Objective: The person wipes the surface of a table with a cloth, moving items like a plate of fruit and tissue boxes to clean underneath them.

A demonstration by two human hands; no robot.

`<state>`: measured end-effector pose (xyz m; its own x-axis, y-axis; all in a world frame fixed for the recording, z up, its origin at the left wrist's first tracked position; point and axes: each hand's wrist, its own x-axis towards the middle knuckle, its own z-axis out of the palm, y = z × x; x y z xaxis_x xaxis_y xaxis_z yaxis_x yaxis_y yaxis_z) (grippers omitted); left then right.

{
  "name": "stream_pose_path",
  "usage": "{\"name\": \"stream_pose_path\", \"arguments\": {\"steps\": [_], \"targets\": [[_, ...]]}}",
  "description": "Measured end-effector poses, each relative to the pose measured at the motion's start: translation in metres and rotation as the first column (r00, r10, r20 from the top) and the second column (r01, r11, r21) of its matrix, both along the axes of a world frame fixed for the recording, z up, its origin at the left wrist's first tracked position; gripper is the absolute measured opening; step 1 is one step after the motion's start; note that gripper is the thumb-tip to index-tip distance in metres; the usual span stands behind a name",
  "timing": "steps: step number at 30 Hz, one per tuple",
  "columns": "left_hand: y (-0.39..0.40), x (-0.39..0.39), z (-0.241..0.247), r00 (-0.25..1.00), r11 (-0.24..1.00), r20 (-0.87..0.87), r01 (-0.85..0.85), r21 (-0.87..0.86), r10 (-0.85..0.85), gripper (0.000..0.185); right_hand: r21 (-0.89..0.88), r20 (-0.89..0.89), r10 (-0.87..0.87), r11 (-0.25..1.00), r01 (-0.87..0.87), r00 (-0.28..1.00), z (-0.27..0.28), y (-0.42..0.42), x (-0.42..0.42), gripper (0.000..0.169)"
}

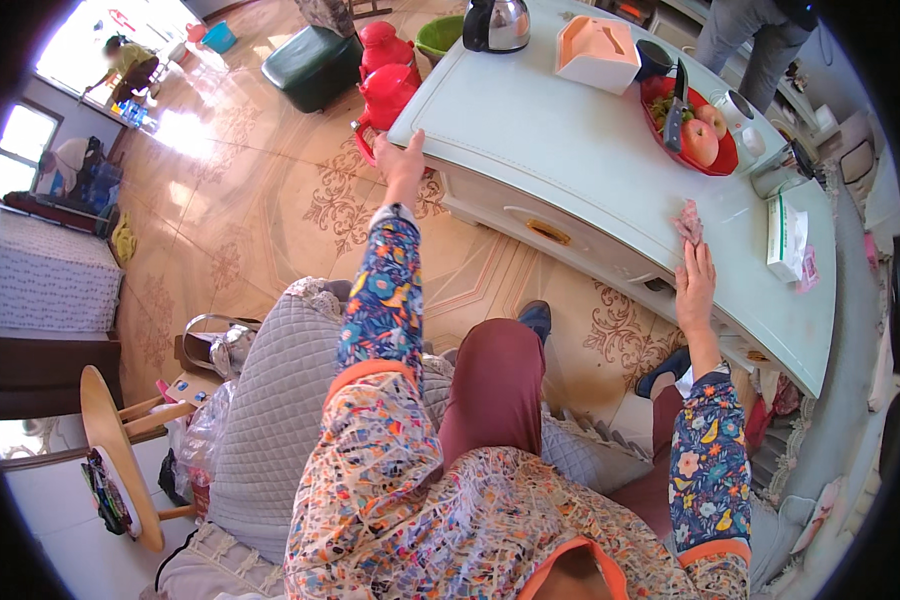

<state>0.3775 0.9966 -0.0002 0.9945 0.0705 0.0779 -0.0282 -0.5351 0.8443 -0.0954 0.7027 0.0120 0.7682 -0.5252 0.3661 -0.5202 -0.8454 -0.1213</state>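
My left hand (400, 166) is at the near left corner of the low, pale blue-topped table (540, 142), its thumb on the edge and its fingers partly hidden beyond the corner. Just past it stand red thermos flasks (387, 94). My right hand (695, 289) lies stretched out over the table's near edge, fingertips at a crumpled pink cloth (688, 221); whether they pinch it is unclear. Beyond the cloth, a red tray (712, 161) holds apples (700, 142), greens and a knife with a dark handle (673, 126). A tissue pack (786, 238) is right of the cloth.
A steel kettle (507, 26), an orange-and-white box (598, 54) and a dark cup (652, 60) stand along the table's far side. A person in grey trousers (750, 49) stands behind it. A quilted grey sofa (277, 420), a wooden stool (112, 450) and a green ottoman (315, 67) are around.
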Motion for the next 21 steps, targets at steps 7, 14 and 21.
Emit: {"name": "stream_pose_path", "arguments": {"steps": [7, 14, 21], "targets": [[0.006, 0.027, -0.031, 0.996, 0.933, 0.016, 0.086, -0.350, -0.085, 0.069, 0.005, -0.018, 0.010, 1.000, -0.010, 1.000, 0.003, 0.002, -0.001, 0.049], [0.008, 0.029, -0.041, 0.990, 0.880, 0.111, 0.124, -0.458, -0.082, 0.063, 0.004, -0.013, 0.024, 1.000, -0.024, 1.000, 0.005, 0.004, 0.000, 0.049], [0.010, 0.018, -0.031, 0.984, 0.619, 0.011, 0.119, -0.776, -0.176, 0.057, -0.005, -0.008, 0.028, 1.000, -0.028, 1.000, 0.004, 0.002, -0.002, 0.049]]}}
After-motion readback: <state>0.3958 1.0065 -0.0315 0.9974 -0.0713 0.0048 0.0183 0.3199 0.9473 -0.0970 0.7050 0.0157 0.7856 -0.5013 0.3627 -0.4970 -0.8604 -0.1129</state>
